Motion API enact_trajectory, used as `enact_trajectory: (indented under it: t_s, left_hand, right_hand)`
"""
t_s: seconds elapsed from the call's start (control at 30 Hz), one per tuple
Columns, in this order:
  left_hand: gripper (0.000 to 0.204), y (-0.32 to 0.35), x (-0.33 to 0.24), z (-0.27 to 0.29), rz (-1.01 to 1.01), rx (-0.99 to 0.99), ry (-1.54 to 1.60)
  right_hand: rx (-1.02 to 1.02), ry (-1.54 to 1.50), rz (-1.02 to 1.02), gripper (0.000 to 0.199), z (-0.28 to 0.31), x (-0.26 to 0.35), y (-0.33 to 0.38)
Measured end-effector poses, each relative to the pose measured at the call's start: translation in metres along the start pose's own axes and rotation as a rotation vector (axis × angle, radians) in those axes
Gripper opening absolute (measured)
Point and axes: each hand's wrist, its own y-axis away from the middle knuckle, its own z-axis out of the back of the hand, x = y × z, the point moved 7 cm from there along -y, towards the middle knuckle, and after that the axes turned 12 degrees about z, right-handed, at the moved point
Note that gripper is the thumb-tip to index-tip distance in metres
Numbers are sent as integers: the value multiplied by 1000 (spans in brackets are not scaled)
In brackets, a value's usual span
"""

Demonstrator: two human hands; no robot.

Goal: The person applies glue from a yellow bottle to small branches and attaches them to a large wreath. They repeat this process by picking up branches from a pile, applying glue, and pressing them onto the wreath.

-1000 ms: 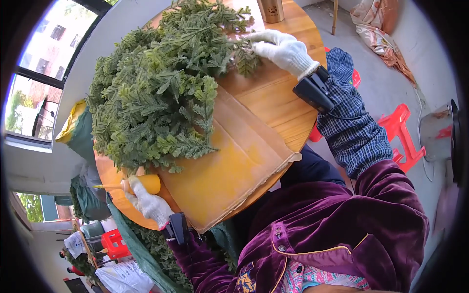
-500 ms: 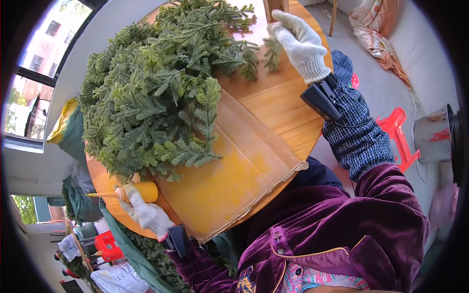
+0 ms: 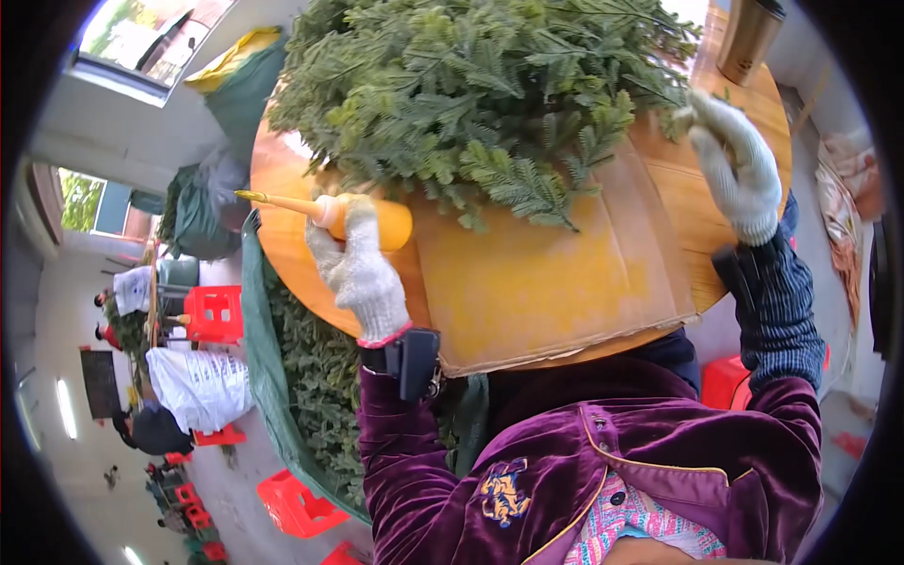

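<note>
In a white knitted glove, my left hand (image 3: 363,278) is closed round a yellow squeeze bottle (image 3: 384,224). The bottle lies nearly level above the table's left side, its long narrow nozzle pointing left. My right hand (image 3: 739,169), gloved alike, hovers over the table's right side. Its fingers reach toward the branch tips with a gap beside the thumb, and I see nothing held. A large heap of green artificial fir branches (image 3: 452,104) covers the far part of the table. Some sprigs overhang a cardboard sheet (image 3: 556,292) smeared with yellow, which lies between my hands.
The round wooden table (image 3: 292,245) has a metal tumbler (image 3: 749,42) at its far right. A green sack (image 3: 259,330) full of fir branches stands left of me. Red plastic stools (image 3: 299,504) and white bags (image 3: 200,391) are on the floor beyond it. Other people work farther left.
The view has turned, so the table and heap sit farther right in the picture. My left hand still grips the bottle. My right hand has come back from beside the tumbler toward the heap's edge.
</note>
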Motion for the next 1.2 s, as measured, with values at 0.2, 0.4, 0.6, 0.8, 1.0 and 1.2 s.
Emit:
enact_trajectory:
  t_s: [0.2, 0.4, 0.6, 0.8, 1.0, 1.2]
  left_hand:
    - [44, 55, -55, -23, 59, 381, 375]
    - [58, 140, -46, -79, 507, 531, 574]
    - [66, 155, -38, -107, 767, 551, 494]
    - [59, 138, -73, -105, 61, 671, 111]
    - [68, 81, -92, -94, -744, 522, -889]
    - [75, 63, -82, -137, -966, 584, -1311]
  right_hand:
    - [333, -136, 60, 69, -79, 92, -17]
    - [329, -268, -46, 86, -121, 102, 19]
    - [212, -251, -39, 94, -100, 95, 33]
    - [-301, -827, -586, 86, -51, 59, 42]
    - [-300, -720, -899, 80, -20, 32, 78]
    - [-323, -508, -731, 78, -22, 38, 78]
